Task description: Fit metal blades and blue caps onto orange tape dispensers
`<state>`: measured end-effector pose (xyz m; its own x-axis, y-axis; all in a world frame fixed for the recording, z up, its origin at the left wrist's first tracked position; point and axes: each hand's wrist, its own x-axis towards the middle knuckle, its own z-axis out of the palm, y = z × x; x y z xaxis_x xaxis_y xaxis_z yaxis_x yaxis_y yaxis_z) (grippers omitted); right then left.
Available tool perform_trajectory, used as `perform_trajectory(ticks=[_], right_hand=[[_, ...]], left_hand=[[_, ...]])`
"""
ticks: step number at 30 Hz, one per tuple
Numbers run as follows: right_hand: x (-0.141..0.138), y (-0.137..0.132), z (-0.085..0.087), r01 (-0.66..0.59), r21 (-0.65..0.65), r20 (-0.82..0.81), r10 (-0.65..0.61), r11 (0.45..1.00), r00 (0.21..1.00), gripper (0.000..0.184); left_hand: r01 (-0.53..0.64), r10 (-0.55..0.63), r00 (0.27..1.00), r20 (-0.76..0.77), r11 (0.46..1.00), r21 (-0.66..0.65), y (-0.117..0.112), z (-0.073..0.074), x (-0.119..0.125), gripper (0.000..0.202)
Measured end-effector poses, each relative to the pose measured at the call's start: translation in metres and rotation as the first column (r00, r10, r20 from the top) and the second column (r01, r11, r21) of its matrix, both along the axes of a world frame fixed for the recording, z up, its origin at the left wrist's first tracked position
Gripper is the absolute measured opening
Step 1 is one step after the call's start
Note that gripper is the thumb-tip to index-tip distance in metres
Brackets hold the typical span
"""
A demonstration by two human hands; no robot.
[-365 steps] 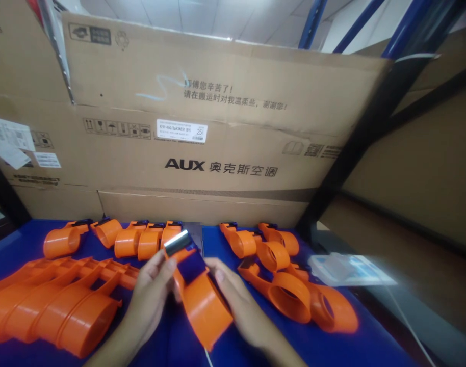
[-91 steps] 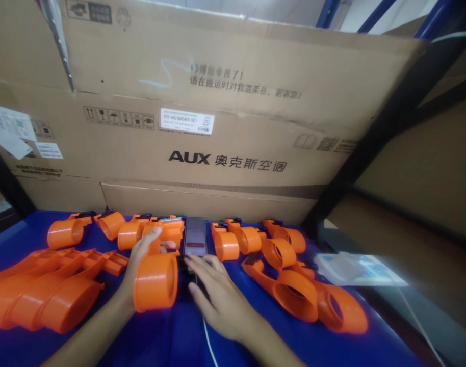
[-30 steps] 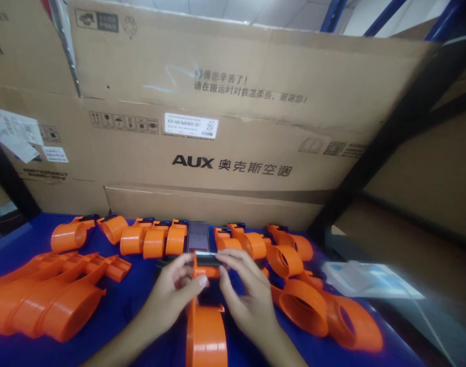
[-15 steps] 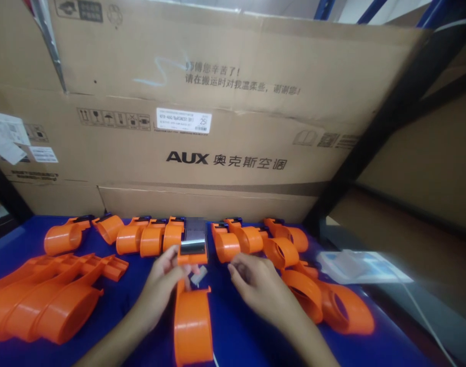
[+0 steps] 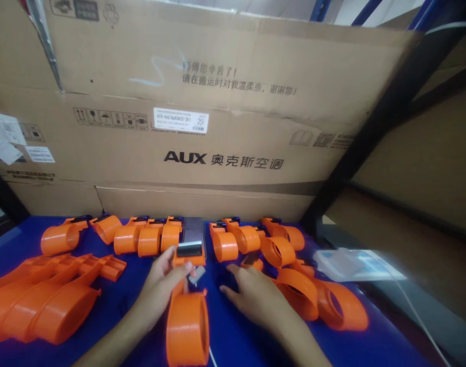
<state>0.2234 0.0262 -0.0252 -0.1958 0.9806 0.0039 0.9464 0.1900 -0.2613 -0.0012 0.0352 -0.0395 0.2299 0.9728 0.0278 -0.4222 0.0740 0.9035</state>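
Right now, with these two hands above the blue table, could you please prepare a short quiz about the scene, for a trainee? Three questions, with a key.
1. Which hand grips an orange tape dispenser?
A) right
B) left
C) neither

2. True or false: the ring of the gripped dispenser is nearer to the wearer than its toothed strip.

3. Fill in: the large cardboard carton behind the blue table bears the big black Latin letters ____.

Key:
1. B, the left hand
2. True
3. AUX
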Motion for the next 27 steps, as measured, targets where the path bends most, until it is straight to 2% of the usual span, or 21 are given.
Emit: perform_trajectory(ticks=[4,9,13,16,19,22,27], right_hand=[[-0.002,-0.003,0.004,-0.036,0.006,0.021,0.036,0.999,0.999,0.016],[-0.006,-0.003,0.000,-0.095,0.075,-0.006,0.096,0.993,0.995,0.038],[-0.009,-0.003,-0.007,-0.154,0.108,-0.069,0.162,0.982,0.984,0.042],[-0.011,-0.004,-0.010,-0.168,0.107,-0.026,0.172,0.980,0.985,0.048],[-0.012,-0.004,-0.009,-0.156,0.058,0.062,0.153,0.986,0.986,0.044],[-0.013,-0.005,-0.007,-0.160,0.043,0.060,0.157,0.986,0.986,0.035],[-0.015,-0.006,-0.002,-0.201,0.034,0.036,0.200,0.979,0.979,0.055]], left_hand=[[-0.026,0.027,0.999,-0.028,0.999,0.041,0.000,0.003,0.002,0.018],[-0.041,0.047,0.996,-0.079,0.997,0.067,0.001,0.005,0.001,0.020],[-0.034,0.041,0.995,-0.093,0.996,0.085,0.002,0.003,0.000,0.020],[-0.023,0.034,0.994,-0.105,0.995,0.097,0.003,0.000,-0.001,0.019],[-0.012,0.029,0.990,-0.136,0.993,0.119,0.004,-0.001,-0.002,0.016],[-0.009,0.031,0.987,-0.156,0.990,0.142,0.005,-0.001,-0.002,0.013],[-0.006,0.033,0.985,-0.170,0.988,0.152,0.005,-0.001,-0.001,0.018]])
